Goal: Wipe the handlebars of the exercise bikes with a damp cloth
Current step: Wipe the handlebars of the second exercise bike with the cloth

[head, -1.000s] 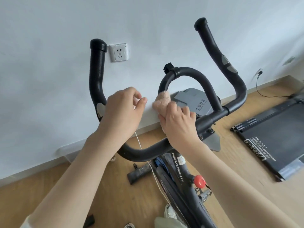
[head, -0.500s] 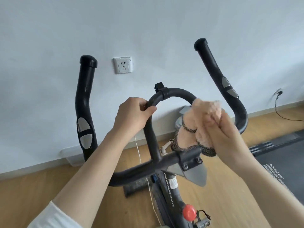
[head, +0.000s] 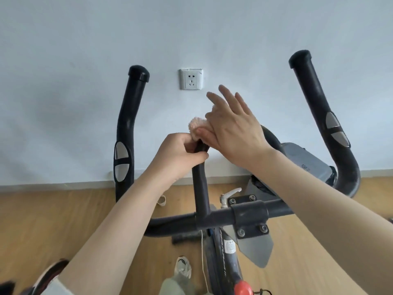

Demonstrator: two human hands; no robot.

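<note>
Handlebars (head: 223, 216) of the black exercise bike stand right in front of you, facing a pale wall, with two tall outer grips rising on either side and a curved inner loop coming up from the crossbar in the middle. Your left hand (head: 180, 154) is wrapped around the left leg of that inner loop, fingers curled tight on the bar just below its bend. The pinkish cloth (head: 196, 126) sits bunched on the top of the loop, touching your left hand's knuckles. Your right hand (head: 234, 128) lies over the cloth from the right, palm pressing it to the bar while the fingers stretch out straight and spread toward the wall socket (head: 191, 79). A grey console (head: 306, 160) shows behind your right wrist, and a red knob (head: 243, 288) sits low on the frame above the wooden floor (head: 63, 220).
</note>
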